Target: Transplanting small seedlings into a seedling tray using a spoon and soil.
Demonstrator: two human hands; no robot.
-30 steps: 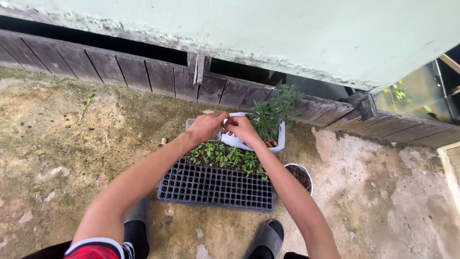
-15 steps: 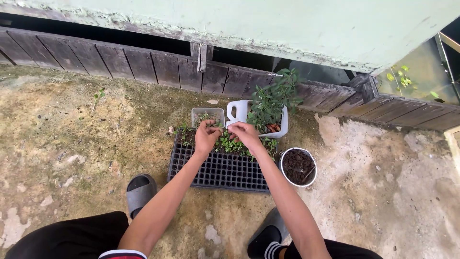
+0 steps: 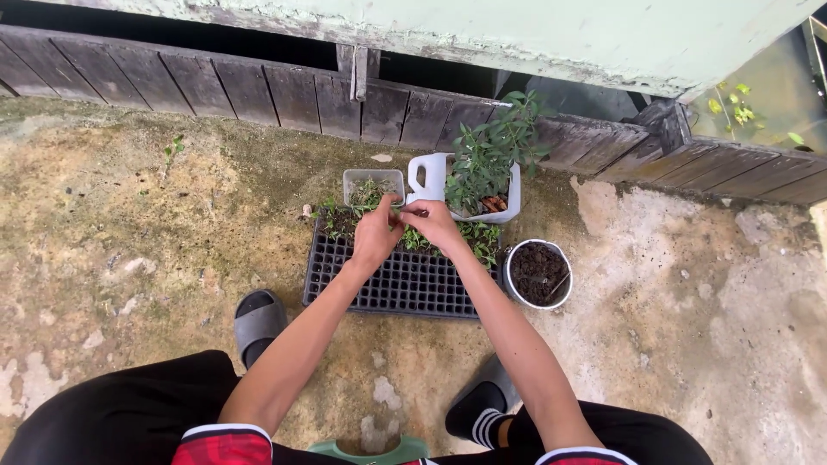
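My left hand [image 3: 376, 234] and right hand [image 3: 433, 222] meet, pinching a thin seedling [image 3: 405, 207] lying crosswise above the black seed tray [image 3: 388, 284].

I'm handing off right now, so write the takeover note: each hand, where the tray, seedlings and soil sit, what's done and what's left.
Left hand and right hand: together above the far end of the black seedling tray, fingertips pinching a small green seedling.
Clear tub of seedlings: just beyond the tray, beside the white cut jug planter.
Bowl of dark soil: right of the tray.
Done: the far rows hold green seedlings.
Left: the near rows look empty, and the held seedling is not yet in a cell.
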